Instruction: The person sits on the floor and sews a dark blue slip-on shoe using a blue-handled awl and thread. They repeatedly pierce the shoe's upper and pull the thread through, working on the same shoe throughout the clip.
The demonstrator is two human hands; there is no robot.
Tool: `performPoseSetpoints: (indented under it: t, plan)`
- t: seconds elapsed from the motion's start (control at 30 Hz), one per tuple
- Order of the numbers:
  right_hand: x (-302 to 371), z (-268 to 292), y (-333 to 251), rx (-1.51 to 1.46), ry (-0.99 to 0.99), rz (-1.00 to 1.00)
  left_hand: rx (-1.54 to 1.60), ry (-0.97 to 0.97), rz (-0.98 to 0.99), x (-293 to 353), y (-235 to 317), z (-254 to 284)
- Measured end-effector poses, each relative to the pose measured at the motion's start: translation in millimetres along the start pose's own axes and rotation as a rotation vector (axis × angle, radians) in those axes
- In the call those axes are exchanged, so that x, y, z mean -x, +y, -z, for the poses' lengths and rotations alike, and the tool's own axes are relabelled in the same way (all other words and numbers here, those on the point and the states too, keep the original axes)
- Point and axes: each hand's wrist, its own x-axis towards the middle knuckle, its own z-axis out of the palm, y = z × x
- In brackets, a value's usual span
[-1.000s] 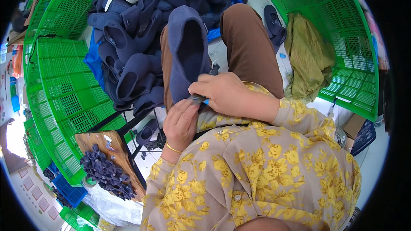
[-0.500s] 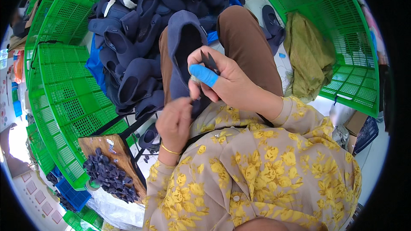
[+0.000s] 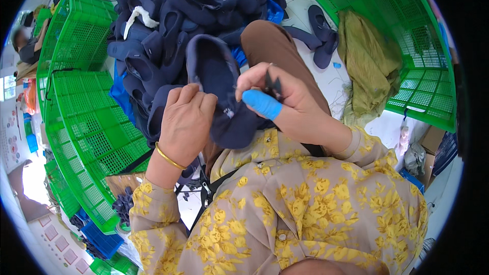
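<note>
A navy slip-on shoe (image 3: 235,133) lies on my lap, its opening facing up toward the far side. My left hand (image 3: 187,114) is closed at the shoe's left edge, with its fingertips hidden behind the knuckles. On the other side, my right hand (image 3: 277,99) holds small dark thread snips (image 3: 273,85) in its palm, blades pointing up between the fingers. Blue tape (image 3: 261,104) wraps the right thumb, which sits close to the shoe's right side. A small whitish patch (image 3: 229,113) shows on the shoe between the hands.
Beyond my knees rises a heap of navy shoes (image 3: 173,25) on blue sheeting. Green crates (image 3: 84,117) stand at left, and another green crate (image 3: 423,86) at right, beside an olive sack (image 3: 369,66). Dark scraps (image 3: 122,204) lie on a wooden board at lower left.
My left hand has moved up and left, onto the shoe's left edge. The shoe has shifted nearer me and shows more of its near end. My right hand has moved slightly right and down.
</note>
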Motion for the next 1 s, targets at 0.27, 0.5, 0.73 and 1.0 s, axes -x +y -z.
performPoseSetpoints:
  t: [0.27,0.5,0.73,1.0]
  plan:
    - [23.2,34.1,-1.2,-0.076,0.218,-0.005,0.954,-0.122,0.414,-30.0,64.1,-27.4]
    - [40.2,48.4,39.3,-0.041,0.286,-0.221,1.205,-0.100,0.706,-23.6,27.8,-6.2]
    - [28.8,48.1,46.0,0.112,0.280,-0.259,1.086,-0.023,0.829,-30.9,-13.2,-49.5]
    - [7.1,45.2,41.0,1.016,0.251,0.110,1.192,-0.019,0.549,-43.7,-6.8,-81.6]
